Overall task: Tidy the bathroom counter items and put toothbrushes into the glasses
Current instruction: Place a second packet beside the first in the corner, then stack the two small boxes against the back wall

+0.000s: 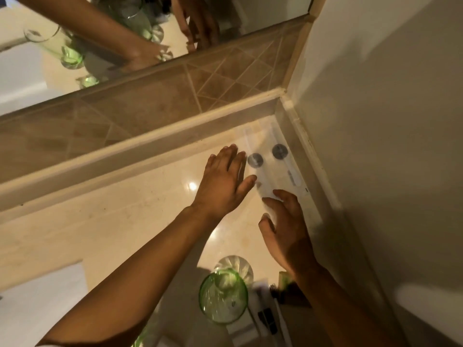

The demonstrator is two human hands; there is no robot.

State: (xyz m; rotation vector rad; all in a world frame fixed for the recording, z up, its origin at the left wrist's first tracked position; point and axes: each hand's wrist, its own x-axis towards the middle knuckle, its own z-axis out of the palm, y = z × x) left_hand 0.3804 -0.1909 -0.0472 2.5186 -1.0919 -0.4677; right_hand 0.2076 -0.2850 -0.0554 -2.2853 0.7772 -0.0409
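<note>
A flat white packet (278, 171) with two dark round marks lies in the counter's far right corner. My left hand (223, 181) reaches toward it with straight fingers, its fingertips at the packet's left edge. My right hand (283, 226) hovers over the packet's near end with loosely spread fingers and holds nothing. Nearer to me stands a green-tinted glass (223, 296), with a second clear glass (235, 265) just behind it. Dark toothbrush-like items (269, 314) lie on white wrapping beside the glasses, blurred.
The beige counter (125, 234) meets a tiled backsplash (150, 103) and a mirror (100, 33) above it, which reflects glasses and arms. A white wall (388, 121) closes the right side. A white sink edge (42, 304) sits at the lower left.
</note>
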